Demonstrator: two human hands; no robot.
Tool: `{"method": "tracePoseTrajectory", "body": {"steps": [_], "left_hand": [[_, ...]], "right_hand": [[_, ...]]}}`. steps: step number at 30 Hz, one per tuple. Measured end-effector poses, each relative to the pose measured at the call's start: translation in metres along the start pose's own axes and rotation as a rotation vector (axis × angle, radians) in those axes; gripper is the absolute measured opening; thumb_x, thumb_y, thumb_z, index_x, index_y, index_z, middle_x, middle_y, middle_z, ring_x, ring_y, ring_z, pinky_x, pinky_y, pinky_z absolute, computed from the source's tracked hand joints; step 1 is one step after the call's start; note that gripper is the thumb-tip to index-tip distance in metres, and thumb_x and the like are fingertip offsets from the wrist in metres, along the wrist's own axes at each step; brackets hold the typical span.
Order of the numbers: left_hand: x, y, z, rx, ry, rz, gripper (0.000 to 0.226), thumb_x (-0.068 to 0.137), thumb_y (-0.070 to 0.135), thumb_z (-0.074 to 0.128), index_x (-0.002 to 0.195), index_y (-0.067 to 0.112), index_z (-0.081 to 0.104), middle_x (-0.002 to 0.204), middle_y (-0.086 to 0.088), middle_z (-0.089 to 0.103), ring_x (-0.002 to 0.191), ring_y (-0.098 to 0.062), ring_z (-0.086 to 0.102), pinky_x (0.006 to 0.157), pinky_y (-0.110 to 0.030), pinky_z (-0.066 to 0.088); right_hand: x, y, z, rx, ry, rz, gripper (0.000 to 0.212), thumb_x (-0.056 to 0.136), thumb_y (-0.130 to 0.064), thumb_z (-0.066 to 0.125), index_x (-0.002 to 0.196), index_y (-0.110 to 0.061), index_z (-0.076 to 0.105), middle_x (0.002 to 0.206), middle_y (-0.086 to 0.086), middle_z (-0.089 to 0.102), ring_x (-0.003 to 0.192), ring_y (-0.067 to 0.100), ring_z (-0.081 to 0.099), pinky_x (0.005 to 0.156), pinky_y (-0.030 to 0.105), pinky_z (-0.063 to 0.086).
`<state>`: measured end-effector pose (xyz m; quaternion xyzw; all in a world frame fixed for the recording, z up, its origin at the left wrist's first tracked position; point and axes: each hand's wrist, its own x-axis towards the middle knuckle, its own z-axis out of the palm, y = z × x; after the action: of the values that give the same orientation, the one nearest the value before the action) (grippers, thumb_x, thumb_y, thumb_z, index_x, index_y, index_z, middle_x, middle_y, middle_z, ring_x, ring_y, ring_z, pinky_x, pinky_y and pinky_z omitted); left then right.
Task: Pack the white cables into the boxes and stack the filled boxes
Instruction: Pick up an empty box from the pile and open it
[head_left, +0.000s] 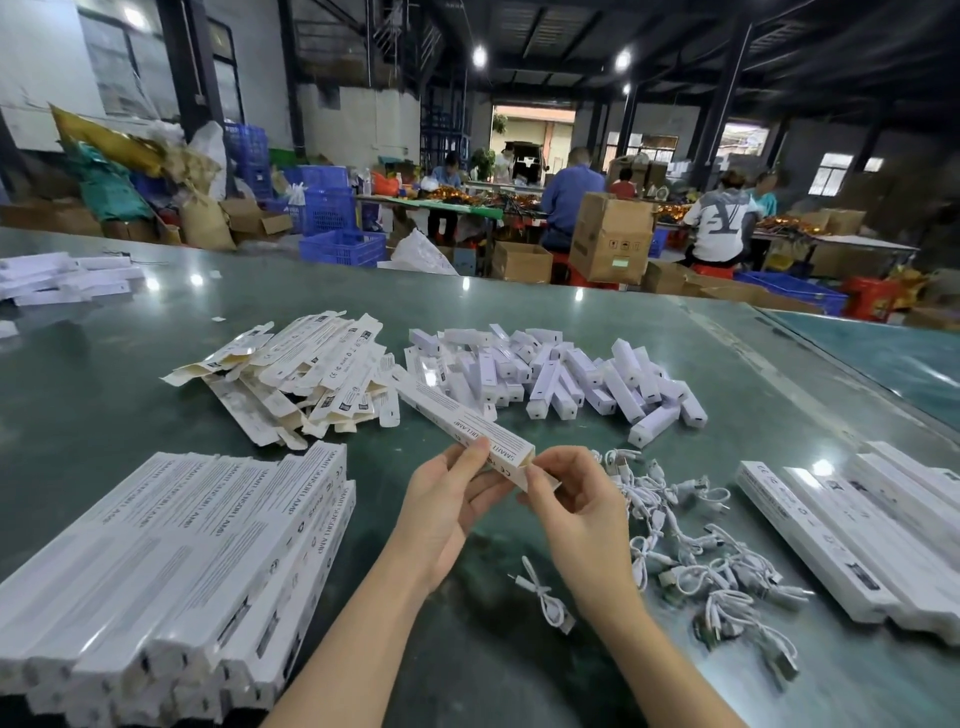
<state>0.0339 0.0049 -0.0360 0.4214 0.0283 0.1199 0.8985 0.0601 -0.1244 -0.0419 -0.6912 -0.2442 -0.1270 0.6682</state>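
Stacked boxes: long white cartons in a layered pile on the green table, left of the held box and closest to the camera.

Held box: one long white carton, raised above the table at the middle, far end angled up and to the left, near end open. Left hand grips it near the open end, thumb on top and fingers curled beneath. Right hand pinches the end flap (whether a cable is inside cannot be told).

White cables: loose heap of coiled leads on the table, right of the held box; one single cable lies apart, below it.

Row of long boxes: far right of the held box, side by side.

Flat unfolded cartons: heap beyond the held box, to its left.

Small white boxes: jumbled heap beyond the held box, to its right.
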Motion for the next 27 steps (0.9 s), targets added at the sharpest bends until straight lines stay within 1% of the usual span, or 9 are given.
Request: {"method": "tracePoseTrajectory", "body": {"steps": [3,7,8,11,14,17,19,22,27], "left_hand": [[-0.0005,0.0002,0.0001,-0.018,-0.011,-0.020,0.034,0.096,0.013,0.055,0.122,-0.008,0.058,0.110,-0.023,0.071,0.097,-0.027,0.071,0.079,-0.028,0.059],[-0.0012,-0.0005,-0.0004,-0.009,-0.027,-0.021,0.027,0.096,0.011,0.055,0.117,-0.004,0.060,0.108,-0.021,0.072,0.097,-0.026,0.072,0.077,-0.026,0.058],[-0.0012,-0.0012,-0.0006,-0.002,-0.025,-0.015,0.026,0.095,0.010,0.056,0.117,-0.003,0.060,0.107,-0.020,0.072,0.096,-0.026,0.072,0.077,-0.026,0.058],[-0.0016,-0.0013,-0.0007,0.012,-0.012,0.009,0.029,0.089,0.013,0.060,0.115,-0.002,0.061,0.106,-0.020,0.073,0.093,-0.025,0.073,0.075,-0.026,0.058],[-0.0010,-0.0002,-0.0017,-0.002,0.003,0.017,0.026,0.090,0.011,0.060,0.113,0.000,0.062,0.104,-0.018,0.073,0.088,-0.022,0.073,0.073,-0.025,0.058],[0.0001,-0.0010,-0.0007,-0.016,0.008,0.006,0.022,0.094,0.008,0.057,0.113,0.000,0.061,0.101,-0.017,0.074,0.086,-0.021,0.073,0.072,-0.025,0.058],[0.0002,-0.0011,0.0005,-0.026,0.008,-0.004,0.023,0.092,0.009,0.058,0.114,0.001,0.062,0.102,-0.017,0.074,0.087,-0.022,0.074,0.072,-0.025,0.058],[0.0001,0.0006,-0.0001,-0.026,0.013,-0.003,0.029,0.086,0.013,0.062,0.113,0.001,0.062,0.101,-0.016,0.074,0.088,-0.022,0.074,0.072,-0.026,0.059],[-0.0005,0.0010,0.0004,-0.022,0.012,-0.008,0.028,0.091,0.011,0.059,0.116,0.000,0.061,0.100,-0.015,0.075,0.088,-0.022,0.074,0.073,-0.026,0.059]], "right_hand": [[0.0003,-0.0016,-0.0009,-0.013,-0.006,-0.003,0.011,0.086,-0.017,0.067,0.081,-0.027,0.063,0.077,-0.006,0.066,0.072,0.017,0.062,0.070,0.046,0.055],[0.0009,-0.0006,-0.0019,-0.059,0.003,0.009,0.016,0.086,-0.011,0.066,0.078,-0.024,0.059,0.064,-0.003,0.057,0.057,0.013,0.050,0.055,0.024,0.043],[0.0012,-0.0004,-0.0020,-0.060,0.001,0.025,0.016,0.086,-0.011,0.065,0.078,-0.024,0.059,0.062,-0.002,0.054,0.056,0.010,0.048,0.054,0.022,0.041],[0.0010,0.0007,-0.0015,0.031,-0.038,0.111,0.011,0.088,-0.013,0.064,0.088,-0.021,0.058,0.068,0.001,0.056,0.062,0.011,0.052,0.057,0.028,0.046],[0.0024,0.0013,0.0007,0.233,-0.064,0.225,0.014,0.091,-0.011,0.062,0.102,-0.017,0.056,0.076,0.001,0.060,0.061,0.015,0.055,0.060,0.024,0.047],[0.0068,0.0014,-0.0007,0.387,-0.030,0.350,0.013,0.093,-0.008,0.060,0.106,-0.009,0.059,0.071,0.005,0.059,0.056,0.016,0.054,0.058,0.025,0.046],[0.0083,0.0015,-0.0023,0.490,-0.070,0.433,0.015,0.094,-0.010,0.058,0.107,-0.003,0.061,0.070,0.008,0.058,0.057,0.017,0.055,0.055,0.023,0.047],[0.0085,0.0009,-0.0034,0.499,-0.126,0.463,0.019,0.097,-0.011,0.054,0.109,0.000,0.063,0.073,0.012,0.058,0.059,0.020,0.057,0.056,0.022,0.049],[0.0079,0.0010,-0.0046,0.490,-0.145,0.440,0.017,0.096,-0.012,0.056,0.107,-0.002,0.064,0.074,0.012,0.058,0.061,0.020,0.057,0.057,0.022,0.049]]}}
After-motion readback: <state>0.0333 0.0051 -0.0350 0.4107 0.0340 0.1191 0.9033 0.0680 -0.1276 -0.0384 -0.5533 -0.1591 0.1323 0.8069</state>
